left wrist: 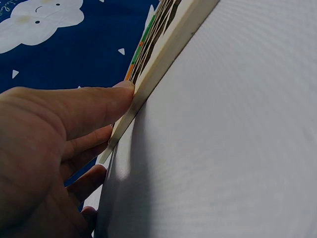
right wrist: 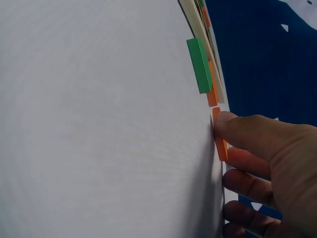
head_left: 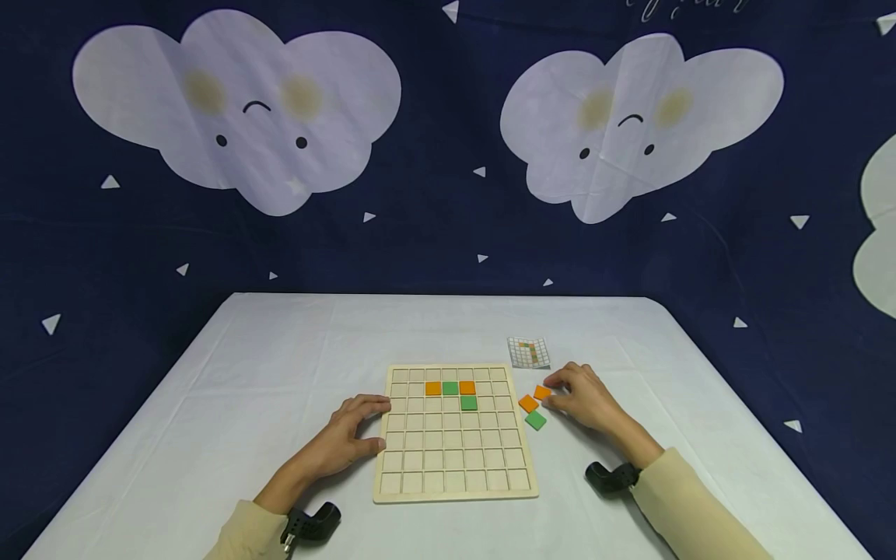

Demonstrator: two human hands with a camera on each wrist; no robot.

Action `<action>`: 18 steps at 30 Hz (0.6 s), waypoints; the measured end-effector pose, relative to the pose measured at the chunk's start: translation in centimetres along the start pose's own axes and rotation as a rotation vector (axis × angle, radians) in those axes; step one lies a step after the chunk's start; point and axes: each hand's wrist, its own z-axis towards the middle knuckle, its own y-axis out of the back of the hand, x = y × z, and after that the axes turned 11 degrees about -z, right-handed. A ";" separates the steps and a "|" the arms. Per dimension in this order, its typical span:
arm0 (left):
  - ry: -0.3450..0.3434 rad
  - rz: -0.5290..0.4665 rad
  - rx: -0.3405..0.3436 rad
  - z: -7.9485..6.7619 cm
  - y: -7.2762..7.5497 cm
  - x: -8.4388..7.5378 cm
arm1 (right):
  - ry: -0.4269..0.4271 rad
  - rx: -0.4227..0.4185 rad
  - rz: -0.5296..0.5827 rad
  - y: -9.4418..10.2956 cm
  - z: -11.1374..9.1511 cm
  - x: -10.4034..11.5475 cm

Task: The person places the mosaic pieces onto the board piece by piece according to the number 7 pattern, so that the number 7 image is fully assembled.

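Observation:
A wooden grid board (head_left: 422, 482) lies on the table, with two orange tiles and a green tile (head_left: 450, 387) in one row and another green tile (head_left: 468, 403) below the row's right end. My left hand (head_left: 348, 435) touches the board's left edge with thumb and fingertips spread apart; the left wrist view shows the thumb (left wrist: 99, 106) against the rim. To the right of the board, my right hand (head_left: 584, 398) pinches a loose orange tile (right wrist: 221, 141) between thumb and index finger, low at the tabletop. Beside it lie another orange tile (head_left: 528, 404) and a green tile (head_left: 535, 420).
A small printed card (head_left: 529, 353) showing a coloured grid pattern lies beyond the loose tiles, near the board's upper right corner. White cloth covers the table (head_left: 294, 342). Behind it hangs a dark blue curtain (head_left: 448, 233) with cloud faces.

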 end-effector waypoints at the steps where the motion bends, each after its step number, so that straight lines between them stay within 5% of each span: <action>1: 0.001 0.000 0.000 0.0 0.0 0.0 | 0.000 0.000 -0.002 0.0 0.0 0.0; 18: 0.047 -0.012 -0.002 0.1 -0.1 0.0 | 0.001 -0.004 -0.008 -0.2 0.1 0.1</action>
